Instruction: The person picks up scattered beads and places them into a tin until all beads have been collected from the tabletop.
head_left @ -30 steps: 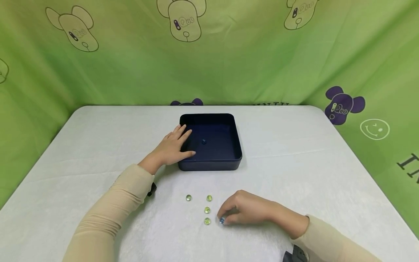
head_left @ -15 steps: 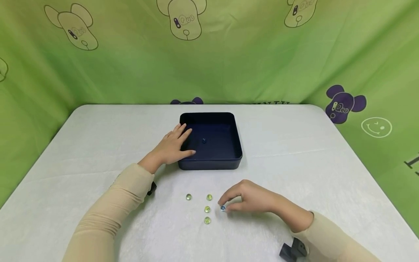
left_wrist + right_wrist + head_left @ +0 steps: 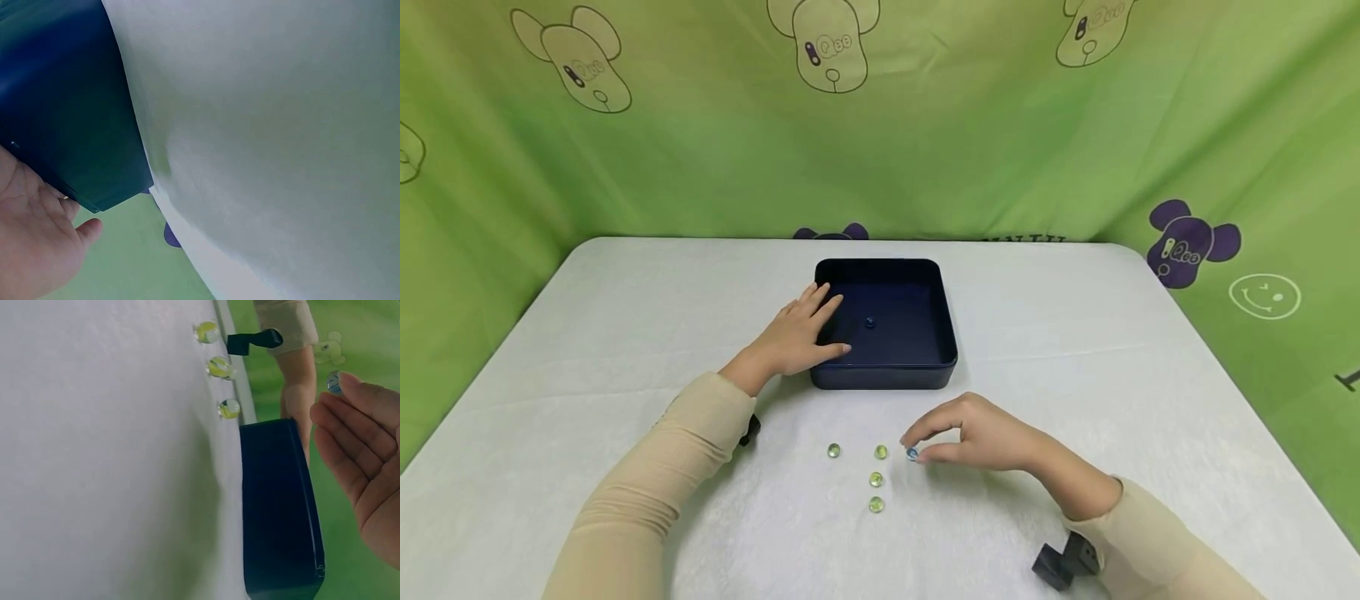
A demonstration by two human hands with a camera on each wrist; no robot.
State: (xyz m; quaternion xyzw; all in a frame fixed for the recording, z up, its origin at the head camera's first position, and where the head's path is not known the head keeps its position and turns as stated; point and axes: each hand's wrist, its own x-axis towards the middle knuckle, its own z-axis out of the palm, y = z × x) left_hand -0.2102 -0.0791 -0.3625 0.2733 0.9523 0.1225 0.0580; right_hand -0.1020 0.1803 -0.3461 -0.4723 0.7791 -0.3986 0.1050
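My fingers [image 3: 929, 423] on the right hand [image 3: 988, 433] are clamped, index tip against thumb, on a blue marble [image 3: 912, 454], which in the head view sits just beside the nearest of four green marbles [image 3: 882, 452]. If I squeeze off-centre, I think it could squirt out and knock that neighbour. The dark box [image 3: 883, 379] stands ahead, its raised near wall the edge to mind, with room beside it over white cloth [image 3: 1060, 350]. My left hand [image 3: 793, 337] rests on its left rim, fingers spread apart; a second blue marble [image 3: 870, 322] lies inside. From the left wrist, the box wall partly hides those fingers; I cannot tell how firmly they press, and a careless push might slide the box. From the right wrist, the marble shows right at my fingertips, so little slip would lose it
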